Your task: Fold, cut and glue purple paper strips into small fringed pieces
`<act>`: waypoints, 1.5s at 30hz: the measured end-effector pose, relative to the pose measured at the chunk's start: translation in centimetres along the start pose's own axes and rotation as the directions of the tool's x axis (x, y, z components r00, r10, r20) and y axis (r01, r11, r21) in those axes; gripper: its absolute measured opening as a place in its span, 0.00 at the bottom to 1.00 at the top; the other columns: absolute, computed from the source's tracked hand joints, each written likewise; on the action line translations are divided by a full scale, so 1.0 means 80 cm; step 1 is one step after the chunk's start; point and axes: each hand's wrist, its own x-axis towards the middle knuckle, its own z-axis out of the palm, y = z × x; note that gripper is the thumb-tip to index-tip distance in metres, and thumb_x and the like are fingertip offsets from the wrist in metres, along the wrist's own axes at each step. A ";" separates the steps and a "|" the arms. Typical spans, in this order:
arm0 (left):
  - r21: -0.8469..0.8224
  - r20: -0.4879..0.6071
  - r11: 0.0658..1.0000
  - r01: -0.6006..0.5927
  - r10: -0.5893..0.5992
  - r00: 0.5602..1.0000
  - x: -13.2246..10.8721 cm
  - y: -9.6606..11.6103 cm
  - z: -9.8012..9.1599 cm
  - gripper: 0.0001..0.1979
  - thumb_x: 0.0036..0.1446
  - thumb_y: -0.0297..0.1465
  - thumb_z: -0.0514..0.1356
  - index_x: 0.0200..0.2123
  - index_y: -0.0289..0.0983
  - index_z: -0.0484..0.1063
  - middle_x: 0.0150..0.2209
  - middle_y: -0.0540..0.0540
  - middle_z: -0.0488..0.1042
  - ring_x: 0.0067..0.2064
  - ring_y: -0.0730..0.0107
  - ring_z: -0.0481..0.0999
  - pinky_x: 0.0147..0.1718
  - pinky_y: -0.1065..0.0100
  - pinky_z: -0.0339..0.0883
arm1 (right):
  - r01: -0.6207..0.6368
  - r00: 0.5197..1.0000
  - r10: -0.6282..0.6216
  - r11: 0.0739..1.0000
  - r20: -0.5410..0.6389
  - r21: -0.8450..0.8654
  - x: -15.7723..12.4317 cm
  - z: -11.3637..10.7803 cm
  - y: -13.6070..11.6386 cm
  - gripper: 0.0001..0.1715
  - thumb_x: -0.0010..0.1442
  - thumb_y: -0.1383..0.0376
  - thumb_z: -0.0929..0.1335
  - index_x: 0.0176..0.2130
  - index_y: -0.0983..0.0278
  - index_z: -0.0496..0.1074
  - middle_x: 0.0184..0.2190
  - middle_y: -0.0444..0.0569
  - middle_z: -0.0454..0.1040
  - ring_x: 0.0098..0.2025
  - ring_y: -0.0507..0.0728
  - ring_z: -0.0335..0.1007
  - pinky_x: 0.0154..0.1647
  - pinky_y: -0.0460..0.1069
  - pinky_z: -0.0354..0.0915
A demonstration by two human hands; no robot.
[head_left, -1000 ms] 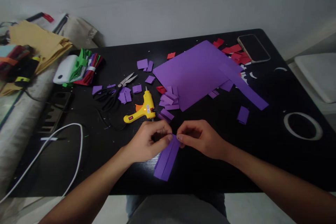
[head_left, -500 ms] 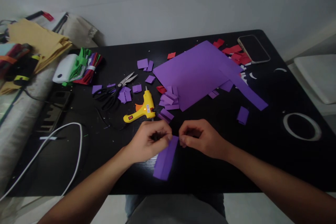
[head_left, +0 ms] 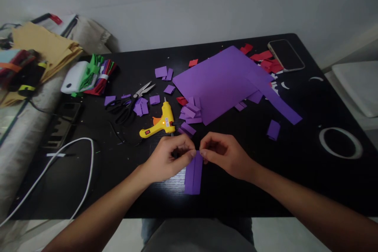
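Note:
Both hands pinch the top end of a folded purple paper strip [head_left: 193, 175] just above the near edge of the black table [head_left: 295, 157]. My left hand [head_left: 168, 158] grips its upper left corner, my right hand [head_left: 223, 153] its upper right corner. The strip hangs toward me, almost straight, with a lengthwise crease down its middle. Just beyond my hands lies a yellow hot glue gun [head_left: 159, 123] with its light on.
A large purple sheet [head_left: 220, 80] lies mid-table, with several small purple cut pieces [head_left: 190, 112] and red scraps [head_left: 265, 60] around it. Scissors [head_left: 130, 100] lie left of the glue gun. A phone [head_left: 285, 54] rests far right. A white cable [head_left: 63, 165] loops at left.
The purple strip has swung from slanting down-left to hanging nearly straight, and looks narrower along its crease. Both hands stayed in about the same place.

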 end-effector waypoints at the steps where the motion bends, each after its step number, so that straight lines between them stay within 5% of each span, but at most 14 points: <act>1: 0.001 0.011 1.000 0.005 -0.005 1.000 0.000 0.000 0.000 0.07 0.68 0.30 0.61 0.35 0.36 0.72 0.23 0.55 0.67 0.23 0.79 0.66 0.23 0.76 0.59 | 0.003 1.000 -0.003 1.000 0.000 -0.009 0.000 0.000 0.000 0.06 0.62 0.64 0.73 0.34 0.63 0.74 0.28 0.43 0.73 0.31 0.52 0.71 0.34 0.48 0.67; 15: 0.110 0.043 0.989 -0.100 0.095 0.995 0.003 0.007 0.000 0.04 0.63 0.23 0.62 0.34 0.35 0.74 0.26 0.54 0.70 0.27 0.80 0.68 0.28 0.78 0.63 | -0.004 0.999 0.008 0.995 0.039 -0.103 -0.002 -0.001 -0.002 0.04 0.59 0.66 0.72 0.33 0.64 0.74 0.29 0.43 0.74 0.32 0.51 0.70 0.37 0.48 0.67; 22: 0.033 -0.003 0.999 -0.039 0.039 0.999 0.002 0.002 -0.003 0.05 0.64 0.24 0.61 0.33 0.35 0.72 0.23 0.56 0.67 0.24 0.81 0.64 0.23 0.78 0.58 | -0.019 1.000 0.020 0.998 0.021 -0.059 0.000 -0.003 -0.001 0.05 0.60 0.65 0.73 0.33 0.63 0.74 0.27 0.42 0.74 0.30 0.51 0.70 0.34 0.48 0.66; 31: -0.119 -0.027 0.990 0.070 -0.073 0.997 -0.001 -0.002 0.005 0.08 0.69 0.34 0.63 0.38 0.35 0.73 0.24 0.52 0.74 0.23 0.75 0.74 0.23 0.74 0.67 | -0.067 0.998 0.068 0.993 0.005 -0.095 -0.002 0.002 0.002 0.11 0.59 0.59 0.77 0.36 0.64 0.79 0.29 0.44 0.76 0.32 0.52 0.70 0.34 0.48 0.65; 45: -0.059 -0.023 0.997 0.053 -0.054 0.998 0.003 0.002 0.004 0.07 0.67 0.32 0.62 0.35 0.36 0.72 0.24 0.51 0.72 0.24 0.76 0.70 0.25 0.73 0.63 | 0.019 0.999 -0.024 0.989 -0.034 -0.148 -0.003 0.004 0.000 0.06 0.61 0.63 0.74 0.35 0.63 0.78 0.28 0.43 0.77 0.30 0.51 0.71 0.32 0.47 0.66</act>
